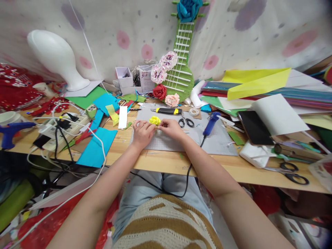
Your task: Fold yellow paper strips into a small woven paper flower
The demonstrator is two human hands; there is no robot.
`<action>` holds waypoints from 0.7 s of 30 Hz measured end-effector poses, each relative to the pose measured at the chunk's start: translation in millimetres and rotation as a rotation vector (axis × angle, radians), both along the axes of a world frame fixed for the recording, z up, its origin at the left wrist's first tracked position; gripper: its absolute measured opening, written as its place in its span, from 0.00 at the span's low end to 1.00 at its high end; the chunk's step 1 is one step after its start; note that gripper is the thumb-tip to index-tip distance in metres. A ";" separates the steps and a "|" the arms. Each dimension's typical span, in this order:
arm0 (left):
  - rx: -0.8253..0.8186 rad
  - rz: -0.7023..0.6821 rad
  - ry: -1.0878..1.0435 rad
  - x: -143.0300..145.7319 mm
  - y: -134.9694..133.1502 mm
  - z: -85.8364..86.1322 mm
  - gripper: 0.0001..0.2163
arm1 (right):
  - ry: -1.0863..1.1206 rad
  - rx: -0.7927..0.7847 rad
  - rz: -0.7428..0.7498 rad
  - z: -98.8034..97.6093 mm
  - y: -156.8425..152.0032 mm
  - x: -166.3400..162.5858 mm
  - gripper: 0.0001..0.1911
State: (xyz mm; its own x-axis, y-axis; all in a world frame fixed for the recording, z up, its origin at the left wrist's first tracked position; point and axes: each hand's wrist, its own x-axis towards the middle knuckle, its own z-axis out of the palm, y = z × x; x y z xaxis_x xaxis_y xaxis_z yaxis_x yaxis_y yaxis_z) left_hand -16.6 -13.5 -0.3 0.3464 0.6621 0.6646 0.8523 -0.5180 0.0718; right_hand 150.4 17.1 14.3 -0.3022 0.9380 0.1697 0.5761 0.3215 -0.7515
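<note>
My left hand (142, 133) and my right hand (170, 129) meet over a grey cutting mat (220, 140) on the wooden table. Between their fingertips sits a small yellow paper flower (155, 120); both hands pinch it, fingers curled. A yellow-and-black utility knife (166, 111) lies just beyond the flower. Black-handled scissors (186, 121) and a blue glue gun (211, 123) rest on the mat to the right of my right hand.
A green cardboard guitar (183, 71) with paper flowers leans on the back wall. Coloured paper sheets (256, 84) pile up at right beside a phone (254, 128). A power strip with cables (61, 128), blue paper (97, 147) and a white foam head (55, 57) fill the left.
</note>
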 end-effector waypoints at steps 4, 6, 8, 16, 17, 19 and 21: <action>-0.010 0.005 -0.032 -1.1 1.0 -2.2 0.07 | -0.027 0.032 0.060 1.0 -2.7 1.3 0.06; -0.017 0.003 -0.047 -2.3 2.0 -3.7 0.08 | -0.075 0.129 0.092 1.8 -5.8 2.2 0.05; -0.016 0.003 -0.055 -3.6 2.9 -4.7 0.09 | -0.164 0.264 0.132 2.0 -8.8 3.1 0.06; 0.016 -0.020 -0.039 -7.2 4.8 -5.3 0.09 | -0.504 0.544 0.143 -4.9 -9.6 -0.5 0.08; 0.013 -0.021 -0.033 -7.5 5.0 -5.4 0.09 | -0.518 0.555 0.138 -5.6 -9.4 -1.0 0.09; 0.005 -0.025 -0.024 -7.8 5.3 -5.5 0.10 | -0.528 0.576 0.136 -6.9 -9.4 -1.4 0.09; -0.003 -0.029 -0.018 -7.8 5.6 -5.4 0.10 | -0.522 0.585 0.142 -8.5 -9.4 -1.2 0.09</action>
State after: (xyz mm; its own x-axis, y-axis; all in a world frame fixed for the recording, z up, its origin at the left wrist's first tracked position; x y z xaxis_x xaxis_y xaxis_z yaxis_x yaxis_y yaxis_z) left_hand -24.5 -7.9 -5.7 0.3537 0.6540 0.6688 0.8353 -0.5426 0.0888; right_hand 149.2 7.7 5.9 -0.5885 0.6869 0.4264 0.7309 0.6774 -0.0825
